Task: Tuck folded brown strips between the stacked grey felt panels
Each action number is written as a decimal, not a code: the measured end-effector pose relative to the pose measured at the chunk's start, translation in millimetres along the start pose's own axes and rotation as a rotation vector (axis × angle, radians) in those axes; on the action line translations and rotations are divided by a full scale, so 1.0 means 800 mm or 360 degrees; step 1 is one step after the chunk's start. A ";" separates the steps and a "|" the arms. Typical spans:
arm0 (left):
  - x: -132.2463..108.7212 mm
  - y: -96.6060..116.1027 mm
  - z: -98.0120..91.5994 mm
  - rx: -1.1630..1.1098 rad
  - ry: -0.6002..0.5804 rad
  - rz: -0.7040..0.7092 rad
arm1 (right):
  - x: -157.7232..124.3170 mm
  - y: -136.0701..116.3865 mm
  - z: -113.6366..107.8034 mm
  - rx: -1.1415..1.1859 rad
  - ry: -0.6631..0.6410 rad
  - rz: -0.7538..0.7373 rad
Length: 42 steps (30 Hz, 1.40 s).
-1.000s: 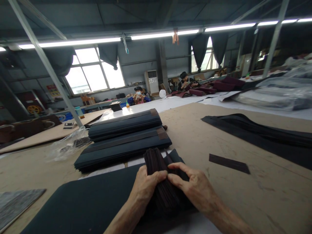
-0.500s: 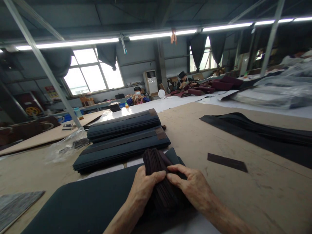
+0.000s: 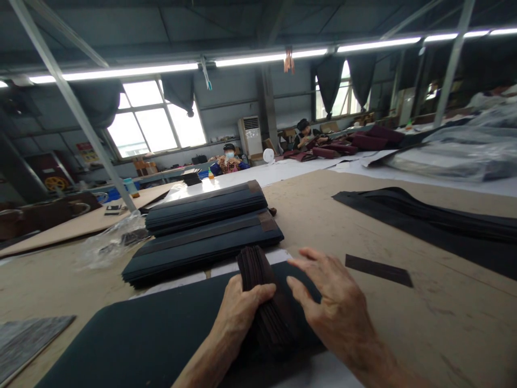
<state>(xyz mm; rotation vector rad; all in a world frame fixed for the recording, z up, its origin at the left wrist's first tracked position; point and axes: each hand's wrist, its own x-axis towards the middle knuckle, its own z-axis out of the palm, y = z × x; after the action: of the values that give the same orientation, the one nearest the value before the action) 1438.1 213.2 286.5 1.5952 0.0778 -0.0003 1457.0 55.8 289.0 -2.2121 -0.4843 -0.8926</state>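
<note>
My left hand (image 3: 241, 309) is closed around a thick bundle of dark brown strips (image 3: 264, 293), thumb on top, holding it upright on a dark sheet (image 3: 133, 334) near the table's front edge. My right hand (image 3: 331, 302) hovers just right of the bundle with its fingers spread and nothing in it, over the sheet's corner. A single dark strip (image 3: 378, 270) lies flat on the table to the right of my right hand.
Two stacks of dark blue folded panels (image 3: 204, 229) lie beyond the bundle. Black fabric (image 3: 436, 223) stretches along the right. A crumpled clear plastic bag (image 3: 111, 242) sits at left, a grey board (image 3: 28, 337) at the near left. Two people work at far tables.
My right hand has let go of the bundle, lifted and opened its fingers, shifting slightly right. The left hand keeps its grip on the strips.
</note>
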 end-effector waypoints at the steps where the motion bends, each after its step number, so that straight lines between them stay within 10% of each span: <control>1: 0.000 0.000 0.000 0.0012 0.0006 0.0012 | 0.000 -0.002 0.000 0.0130 -0.0148 0.0024; 6: 0.000 0.001 -0.002 0.0046 0.0015 0.0027 | 0.000 -0.008 0.003 0.0734 -0.0826 0.0718; 15: -0.002 0.003 0.002 0.0037 -0.0015 -0.0003 | -0.001 -0.003 0.006 0.0602 -0.0805 0.0793; 21: -0.002 0.004 0.001 0.0054 0.0002 0.0018 | -0.006 -0.005 0.006 0.0295 -0.0274 0.0414; 27: 0.000 0.001 0.000 0.0067 0.0045 0.0012 | -0.005 -0.008 0.007 0.0500 -0.0670 0.0540; 38: 0.000 0.001 0.001 0.0057 0.0050 0.0008 | -0.002 -0.004 0.007 0.0466 -0.0752 0.0766; 42: -0.002 0.004 0.003 0.0068 0.0067 0.0017 | -0.005 -0.002 0.008 0.0100 -0.0173 0.0464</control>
<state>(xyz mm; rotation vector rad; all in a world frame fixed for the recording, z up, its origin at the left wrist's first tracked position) 1437.0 210.5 289.9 1.6387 0.1025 0.0398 1455.8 61.1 283.5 -2.2089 -0.2267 -0.5984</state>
